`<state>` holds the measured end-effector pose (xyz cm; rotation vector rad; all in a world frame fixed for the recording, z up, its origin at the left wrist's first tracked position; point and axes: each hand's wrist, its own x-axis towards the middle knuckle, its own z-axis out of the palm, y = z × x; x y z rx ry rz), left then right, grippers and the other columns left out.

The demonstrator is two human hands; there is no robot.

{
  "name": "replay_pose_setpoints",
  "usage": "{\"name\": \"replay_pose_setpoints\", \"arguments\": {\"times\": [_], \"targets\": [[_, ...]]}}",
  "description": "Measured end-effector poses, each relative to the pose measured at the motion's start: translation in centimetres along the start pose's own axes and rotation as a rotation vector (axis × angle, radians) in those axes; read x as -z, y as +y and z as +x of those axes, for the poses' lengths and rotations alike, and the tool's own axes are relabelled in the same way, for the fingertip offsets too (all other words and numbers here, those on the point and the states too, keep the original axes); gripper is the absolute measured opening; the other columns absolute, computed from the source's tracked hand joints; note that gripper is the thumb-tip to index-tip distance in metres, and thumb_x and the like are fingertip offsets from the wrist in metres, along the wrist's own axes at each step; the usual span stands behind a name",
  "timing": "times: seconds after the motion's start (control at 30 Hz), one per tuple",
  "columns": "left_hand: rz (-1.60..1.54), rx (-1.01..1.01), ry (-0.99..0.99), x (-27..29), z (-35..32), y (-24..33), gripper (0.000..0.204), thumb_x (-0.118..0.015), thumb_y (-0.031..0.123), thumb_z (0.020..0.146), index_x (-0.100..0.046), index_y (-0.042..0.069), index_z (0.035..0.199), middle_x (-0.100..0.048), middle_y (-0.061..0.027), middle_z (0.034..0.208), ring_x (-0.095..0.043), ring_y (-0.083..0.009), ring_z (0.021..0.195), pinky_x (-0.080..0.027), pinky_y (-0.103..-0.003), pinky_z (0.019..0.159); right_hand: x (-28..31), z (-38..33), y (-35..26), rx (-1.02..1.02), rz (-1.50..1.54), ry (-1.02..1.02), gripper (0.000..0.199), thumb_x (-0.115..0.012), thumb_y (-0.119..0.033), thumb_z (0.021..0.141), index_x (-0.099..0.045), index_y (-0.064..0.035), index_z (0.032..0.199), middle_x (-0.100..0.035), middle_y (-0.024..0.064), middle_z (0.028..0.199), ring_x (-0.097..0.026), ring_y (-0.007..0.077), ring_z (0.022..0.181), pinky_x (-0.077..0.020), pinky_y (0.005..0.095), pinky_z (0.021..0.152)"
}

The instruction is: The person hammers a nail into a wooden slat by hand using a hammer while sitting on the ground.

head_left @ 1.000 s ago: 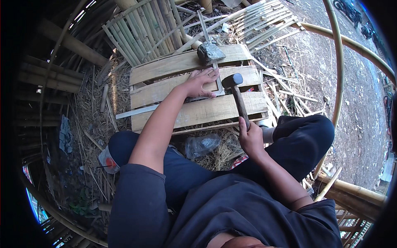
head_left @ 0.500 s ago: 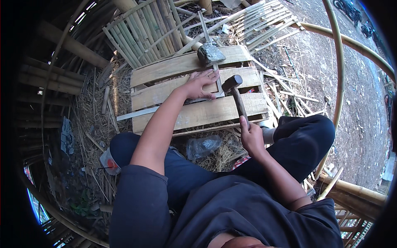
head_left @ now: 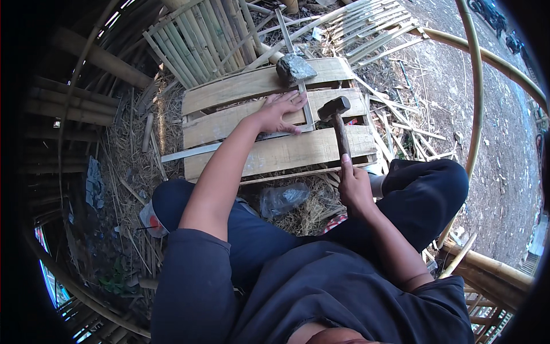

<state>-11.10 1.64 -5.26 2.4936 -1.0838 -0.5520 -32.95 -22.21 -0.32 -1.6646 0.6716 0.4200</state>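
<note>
My left hand lies flat with its fingers spread, pressing on a flat pale strip that crosses the slatted wooden crate. Near my thumb the strip meets another upright length at a corner, forming an L; whether it is one bent piece I cannot tell. A grey stone rests over the upright length, which shows again beyond the crate's far edge. My right hand is closed around the wooden handle of a hammer. The hammer's dark block head is raised right of the corner.
A bamboo slat panel leans behind the crate, and more split bamboo slats lie at the far right. Before the crate sits a clear plastic bag on straw. A curved bamboo pole stands at the right.
The hammer has shifted slightly right and up, and its head has turned. My left hand stays pressed on the strip in nearly the same place.
</note>
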Motion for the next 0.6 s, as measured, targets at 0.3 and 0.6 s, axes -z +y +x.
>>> {"name": "replay_pose_setpoints", "arguments": {"times": [0.3,0.6], "targets": [[-0.033,0.004,0.019,-0.3,-0.2,-0.2,0.103,-0.08,0.055,0.079,-0.028,0.03,0.163,-0.02,0.006,0.172,-0.012,-0.0254,0.16,-0.005,-0.053,0.127,-0.1,-0.1,-1.3,-0.212,0.145,-0.105,0.06,-0.047,-0.057,0.106,-0.046,-0.0086,0.071,-0.039,-0.003,0.054,-0.037,0.0106,0.04,-0.0288,0.0317,0.037],[-0.04,-0.022,0.051,-0.7,0.0,-0.7,0.097,-0.076,0.059,0.081,-0.031,0.03,0.162,-0.023,0.0055,0.171,-0.014,-0.0259,0.159,-0.005,-0.052,0.127,1.1,1.2,-0.8,-0.177,0.174,-0.025,0.059,-0.049,-0.062,0.103,-0.043,-0.014,0.069,-0.036,-0.0035,0.054,-0.032,0.0103,0.039,-0.0247,0.0297,0.037]]}}
